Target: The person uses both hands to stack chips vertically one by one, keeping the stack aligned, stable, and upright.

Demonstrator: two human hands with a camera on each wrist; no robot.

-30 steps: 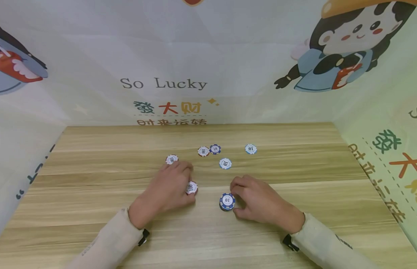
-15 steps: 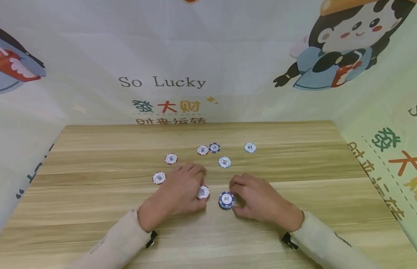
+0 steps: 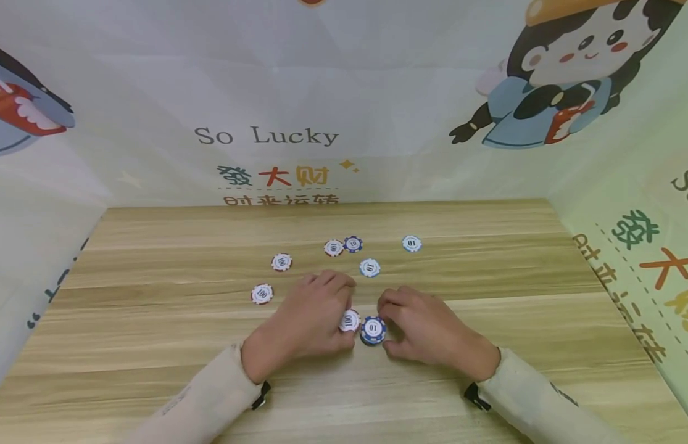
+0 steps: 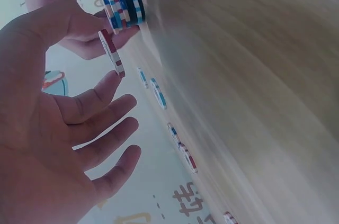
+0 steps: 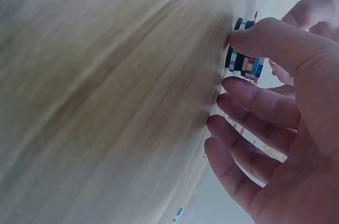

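Observation:
My left hand (image 3: pixel 310 317) pinches a red-and-white poker chip (image 4: pixel 111 53) marked 100 between thumb and index finger. The other left fingers are spread, as the left wrist view shows. The held chip is tilted and off the table, just left of a stack of poker chips (image 3: pixel 373 328). A blue-edged chip marked 10 tops that stack; its sides (image 4: pixel 124 6) show blue, red and black layers. At its right side, my right hand (image 3: pixel 432 330) holds the stack between thumb and index finger. In the right wrist view, the right thumb partly hides the stack (image 5: pixel 246 65).
Loose chips lie on the wooden table (image 3: pixel 155 345): red-edged chips (image 3: pixel 262 294) on the left, a red chip (image 3: pixel 333 248) touching a blue chip (image 3: pixel 353 244) at the back, and light-blue chips (image 3: pixel 369 267) further right. Printed cloth walls (image 3: pixel 377 142) border the table.
My left hand has carried the red chip rightward to beside the stack. Its move has uncovered another red chip on the left. The right hand stays at the stack.

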